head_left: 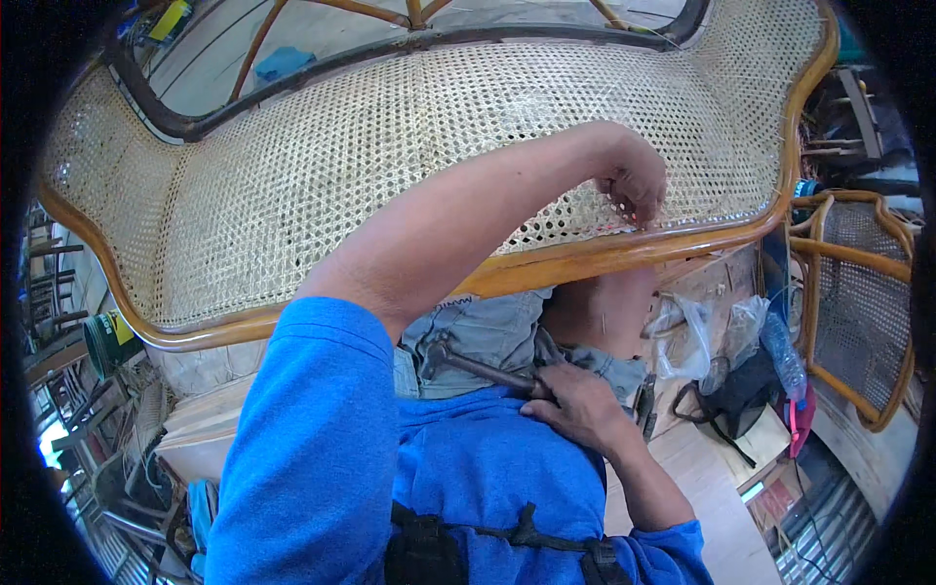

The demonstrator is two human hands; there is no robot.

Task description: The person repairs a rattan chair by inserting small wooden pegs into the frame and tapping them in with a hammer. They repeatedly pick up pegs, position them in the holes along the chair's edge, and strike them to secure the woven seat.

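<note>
A woven cane seat panel (322,166) in its curved wooden frame (624,249) fills the space above the worker's lap. The left hand (634,180) pinches a cane strand at the near rim; the right hand (575,405) grips a hammer (478,369) against the chest. A clear plastic bottle (783,353) lies right.

The woven cane panel (322,166) is showing a pale straw colour in an open lattice pattern, and its wooden frame (624,255) is glowing honey-orange. The person's sleeve (312,439) is showing bright blue, the shorts (478,336) faded grey-blue. The hammer (483,370) is looking dark brown. A plastic bottle (783,353) is appearing clear bluish.
</note>
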